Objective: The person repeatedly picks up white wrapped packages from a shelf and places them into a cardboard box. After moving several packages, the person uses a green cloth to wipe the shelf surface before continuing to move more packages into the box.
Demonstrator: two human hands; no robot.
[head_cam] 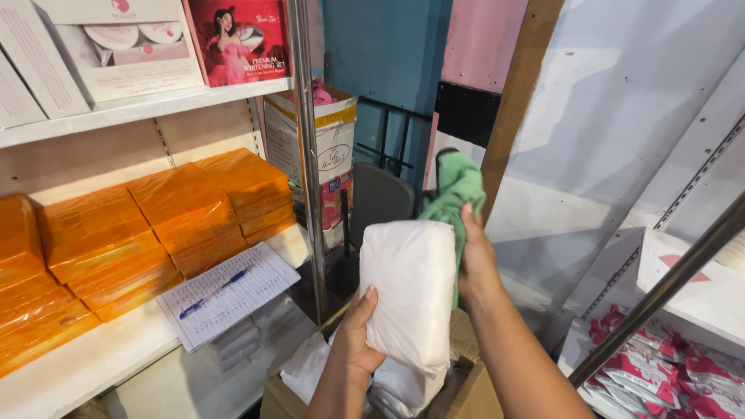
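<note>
The left hand grips the wrapped packet from below and holds it upright above the open carton, where more packets lie inside, while the right hand sits against the packet's right edge with a cloth bunched between them and rising behind the packet's top. Off to the left, stacked wrapped bricks sit on the shelf, a sheet of paper lies in front of them with a pen on it, and boxes stand on the shelf above. A tall box stands behind the shelf post, and sachets lie low on the right, behind a slanting rail.
</note>
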